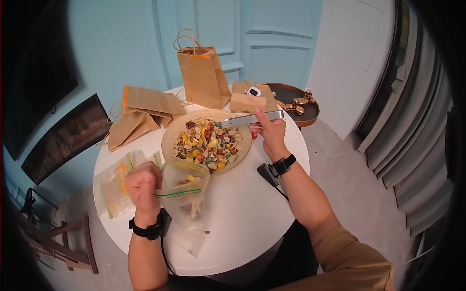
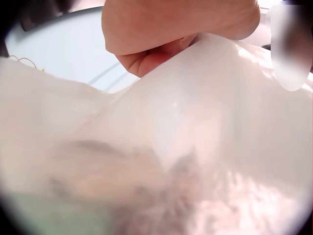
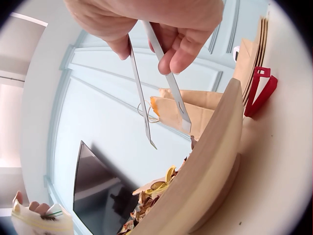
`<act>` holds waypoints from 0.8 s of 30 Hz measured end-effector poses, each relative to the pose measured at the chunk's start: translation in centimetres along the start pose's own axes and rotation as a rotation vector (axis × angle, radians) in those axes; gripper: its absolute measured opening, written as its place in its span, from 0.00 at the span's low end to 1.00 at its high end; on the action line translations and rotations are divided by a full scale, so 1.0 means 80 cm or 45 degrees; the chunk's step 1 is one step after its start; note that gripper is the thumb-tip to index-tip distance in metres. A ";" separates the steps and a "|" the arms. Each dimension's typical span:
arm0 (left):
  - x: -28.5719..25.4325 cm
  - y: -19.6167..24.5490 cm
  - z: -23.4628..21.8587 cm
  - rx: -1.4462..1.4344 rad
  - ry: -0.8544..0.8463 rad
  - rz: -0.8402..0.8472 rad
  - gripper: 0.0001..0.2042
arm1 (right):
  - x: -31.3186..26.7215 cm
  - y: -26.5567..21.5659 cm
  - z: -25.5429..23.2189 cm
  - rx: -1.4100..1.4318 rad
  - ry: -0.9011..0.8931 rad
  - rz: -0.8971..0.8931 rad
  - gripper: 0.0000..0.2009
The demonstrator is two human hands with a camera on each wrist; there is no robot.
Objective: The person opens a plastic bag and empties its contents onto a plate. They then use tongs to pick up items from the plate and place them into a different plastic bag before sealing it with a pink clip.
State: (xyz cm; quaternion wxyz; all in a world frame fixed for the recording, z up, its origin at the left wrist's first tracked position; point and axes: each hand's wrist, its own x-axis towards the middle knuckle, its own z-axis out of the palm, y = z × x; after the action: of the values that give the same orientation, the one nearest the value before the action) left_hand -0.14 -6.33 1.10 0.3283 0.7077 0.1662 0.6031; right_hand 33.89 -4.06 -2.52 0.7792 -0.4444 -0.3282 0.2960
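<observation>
My left hand grips the edge of a clear zip bag with its mouth spread apart. Some dried pieces are inside the bag. In the left wrist view the cloudy plastic fills most of the picture below my fingers. My right hand holds metal tongs over the far right part of a round wooden tray. Potpourri in yellow, brown and green is heaped on that tray. In the right wrist view the tong tips stand apart, with nothing between them.
Brown paper bags stand and lie along the table's back. A small white timer rests on a folded one. Flat zip bags lie at the left. Right of the tray is a red clip. A side table bears a copper-coloured figurine.
</observation>
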 end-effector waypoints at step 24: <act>0.005 -0.006 -0.008 -0.056 -0.291 -0.342 0.21 | 0.012 0.017 -0.009 -0.167 -0.102 0.086 0.18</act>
State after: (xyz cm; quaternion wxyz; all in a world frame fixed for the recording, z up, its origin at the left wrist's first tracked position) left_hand -0.57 -5.60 1.10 0.4381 0.7357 0.2075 0.4729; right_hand 34.82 -3.09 -3.75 0.7243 -0.4931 -0.3626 0.3175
